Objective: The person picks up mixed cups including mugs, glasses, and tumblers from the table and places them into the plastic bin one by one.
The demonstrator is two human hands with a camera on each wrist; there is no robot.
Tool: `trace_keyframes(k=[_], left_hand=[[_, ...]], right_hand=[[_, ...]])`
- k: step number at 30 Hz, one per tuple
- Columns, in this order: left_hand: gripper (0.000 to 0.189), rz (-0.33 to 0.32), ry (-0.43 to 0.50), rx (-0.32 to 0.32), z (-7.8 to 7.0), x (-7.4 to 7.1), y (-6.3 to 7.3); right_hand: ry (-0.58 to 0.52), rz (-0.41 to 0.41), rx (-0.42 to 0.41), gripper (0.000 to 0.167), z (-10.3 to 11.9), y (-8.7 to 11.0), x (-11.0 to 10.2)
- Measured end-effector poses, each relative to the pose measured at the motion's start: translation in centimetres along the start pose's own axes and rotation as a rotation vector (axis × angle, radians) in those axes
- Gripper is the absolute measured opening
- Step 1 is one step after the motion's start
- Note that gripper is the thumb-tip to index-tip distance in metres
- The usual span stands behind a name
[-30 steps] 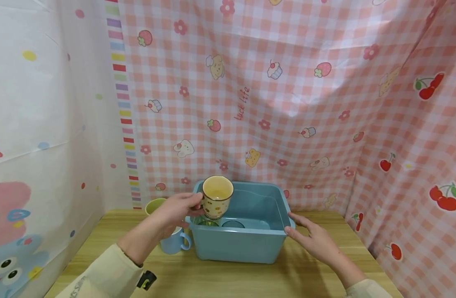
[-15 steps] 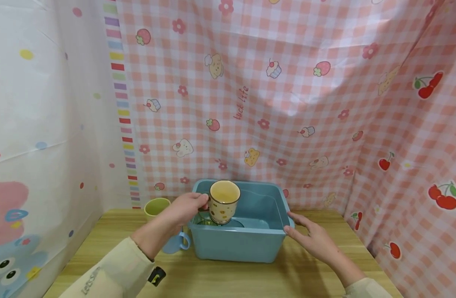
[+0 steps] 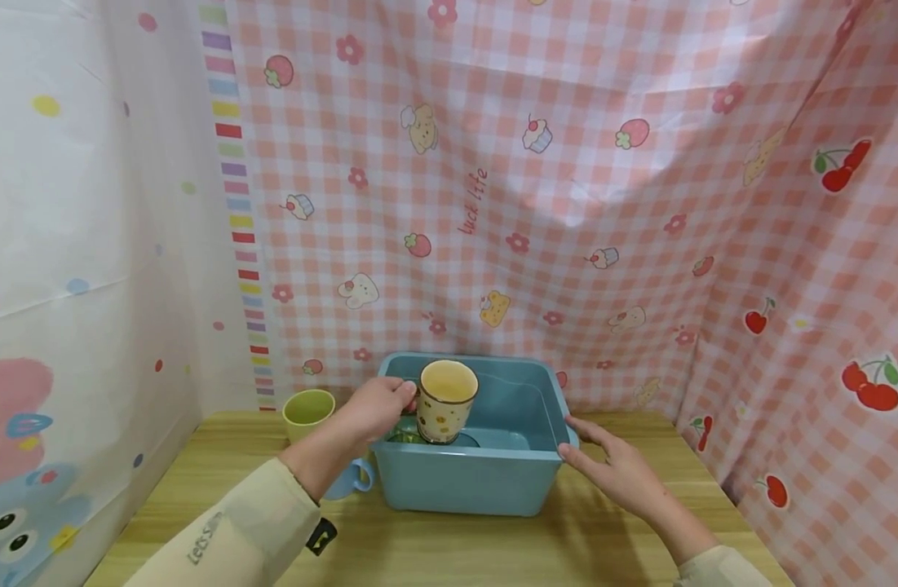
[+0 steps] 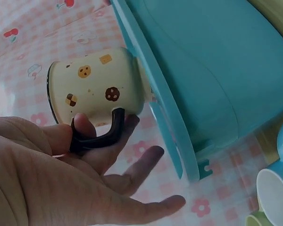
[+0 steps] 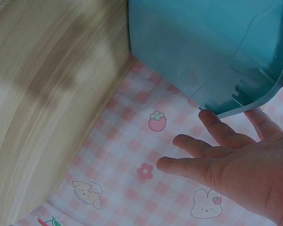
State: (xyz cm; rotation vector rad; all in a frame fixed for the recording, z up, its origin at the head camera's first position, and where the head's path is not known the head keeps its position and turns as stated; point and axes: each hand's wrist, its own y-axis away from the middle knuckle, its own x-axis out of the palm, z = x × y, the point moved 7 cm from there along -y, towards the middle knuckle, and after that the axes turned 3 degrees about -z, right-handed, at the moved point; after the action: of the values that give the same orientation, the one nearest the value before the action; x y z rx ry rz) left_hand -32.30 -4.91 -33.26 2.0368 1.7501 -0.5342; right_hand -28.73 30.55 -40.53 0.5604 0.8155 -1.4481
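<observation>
By its black handle, my left hand (image 3: 373, 414) pinches a cream enamel mug (image 3: 446, 417) with cookie pictures and a dark rim. The mug hangs tilted over the left part of a blue plastic tub (image 3: 485, 485), its yellow inside facing up toward the head camera. In the left wrist view, thumb and index finger close on the handle (image 4: 117, 127) while the other fingers spread out. At the tub's right end, my right hand (image 3: 613, 469) touches the rim with extended fingers. Inside the tub, under the mug, lies something clear and greenish (image 3: 406, 437), partly hidden.
Left of the tub stand a yellow-green cup (image 3: 307, 410) and a light blue mug (image 3: 343, 487), both partly covered by the left arm. The wooden table (image 3: 456, 550) backs onto a pink checked cloth (image 3: 478, 269). Patterned cloth also hangs at both sides.
My left hand has carried the cream mug to the right and slightly down, further over the tub. The right hand stays at the rim.
</observation>
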Motion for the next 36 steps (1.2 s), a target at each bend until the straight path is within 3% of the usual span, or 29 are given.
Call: trace_keyframes(k=[21,36], left_hand=[[0.035,0.145,-0.01,-0.023,-1.3,2.6,-0.8],[0.038,0.258,0.0,0.014,-2.2,4.7,-1.8]], right_hand=[[0.001,-0.006,-0.007,0.067,0.4,0.2,-0.1],[-0.017,0.003,-0.007,0.068,0.4,0.2,0.0]])
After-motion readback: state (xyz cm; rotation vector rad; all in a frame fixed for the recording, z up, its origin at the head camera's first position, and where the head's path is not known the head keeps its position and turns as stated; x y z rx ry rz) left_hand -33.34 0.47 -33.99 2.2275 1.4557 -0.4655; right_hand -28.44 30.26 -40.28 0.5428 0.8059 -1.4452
